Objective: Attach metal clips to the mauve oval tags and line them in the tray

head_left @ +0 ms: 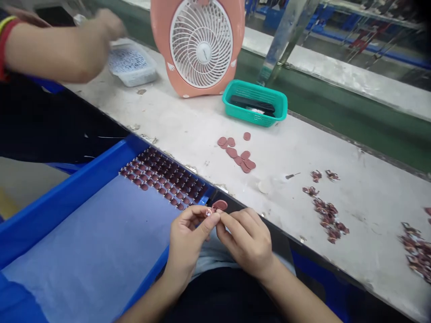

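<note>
The small part (220, 205), a red-brown oval with a pale bit at its left end, is up at the fingertips of both hands, in front of the body and just off the table (188, 121) edge. Its oval lies on the far side of the fingertips, with the long axis running roughly from left to right, and it stands nearer to the right hand (247, 240), while the pale bit is at the left hand (188, 235). The left thumb and forefinger are pressed together on this pale end. The right forefinger touches at the near side of the oval, its fingers bent close together; whether the right thumb also pinches, I cannot tell, because it is mostly hidden. The blue tray (72, 190) is beside the left hand.
</note>
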A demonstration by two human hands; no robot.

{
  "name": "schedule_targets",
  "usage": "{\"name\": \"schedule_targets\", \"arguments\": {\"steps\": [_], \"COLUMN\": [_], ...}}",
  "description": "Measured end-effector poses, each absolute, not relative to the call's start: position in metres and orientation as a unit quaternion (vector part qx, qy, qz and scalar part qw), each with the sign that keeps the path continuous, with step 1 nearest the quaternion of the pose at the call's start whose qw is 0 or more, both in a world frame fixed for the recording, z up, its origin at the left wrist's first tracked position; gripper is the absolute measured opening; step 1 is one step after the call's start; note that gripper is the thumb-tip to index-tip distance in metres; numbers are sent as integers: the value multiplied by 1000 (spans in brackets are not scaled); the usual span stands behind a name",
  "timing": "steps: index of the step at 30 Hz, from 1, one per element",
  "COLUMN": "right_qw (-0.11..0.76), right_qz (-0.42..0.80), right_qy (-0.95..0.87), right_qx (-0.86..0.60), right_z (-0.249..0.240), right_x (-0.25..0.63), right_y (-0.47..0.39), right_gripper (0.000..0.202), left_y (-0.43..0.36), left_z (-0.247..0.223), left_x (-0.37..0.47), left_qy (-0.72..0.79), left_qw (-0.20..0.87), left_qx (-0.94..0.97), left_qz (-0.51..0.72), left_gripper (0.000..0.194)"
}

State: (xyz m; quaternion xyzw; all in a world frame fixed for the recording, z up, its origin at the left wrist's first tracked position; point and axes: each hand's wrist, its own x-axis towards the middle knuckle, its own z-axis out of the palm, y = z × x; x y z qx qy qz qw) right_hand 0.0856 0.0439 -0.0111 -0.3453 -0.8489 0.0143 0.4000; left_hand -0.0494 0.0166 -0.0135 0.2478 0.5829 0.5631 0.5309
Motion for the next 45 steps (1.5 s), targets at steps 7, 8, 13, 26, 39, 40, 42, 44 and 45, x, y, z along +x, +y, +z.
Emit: {"name": "schedule_targets", "arguments": {"steps": [7, 8, 13, 26, 39, 40, 42, 44, 45], "right_qw": [375, 373, 354, 348, 420, 449, 490, 475, 448], "right_qz": [64, 72, 90, 51, -33, -45, -27, 35, 65], "right_qy": [-874, -873, -865, -850, -767, -726, -640, -600, -602], "right_qx": [-302, -305, -344, -391, -485, -519, -591, -643, -658], "right_z": [-13, -14, -22, -23, -30, -33, -36, -37, -36], "right_x": [78, 83, 109, 121, 151, 155, 160, 160, 159], "right_y": [40, 38, 35, 45, 46, 47, 51, 59, 65], "right_gripper": [25, 25, 26, 26, 41, 43, 51, 63, 67], "left_y": [25, 27, 42, 71, 70, 71, 82, 104, 120], "left_z": [-68, -81, -141, -176, -137, -128, -105, -78, -63], "left_x": [-128, -148, -240, -279, -248, -236, -206, -171, -153], "left_qy": [716, 739, 842, 896, 889, 880, 842, 748, 684], "left_qw": [384, 353, 243, 220, 114, 89, 52, 13, 4], "left_qx": [239, 242, 300, 373, 397, 406, 449, 535, 588], "left_qz": [532, 520, 377, 100, 199, 228, 296, 392, 432], "left_gripper": [42, 45, 33, 41, 47, 48, 44, 33, 28]}}
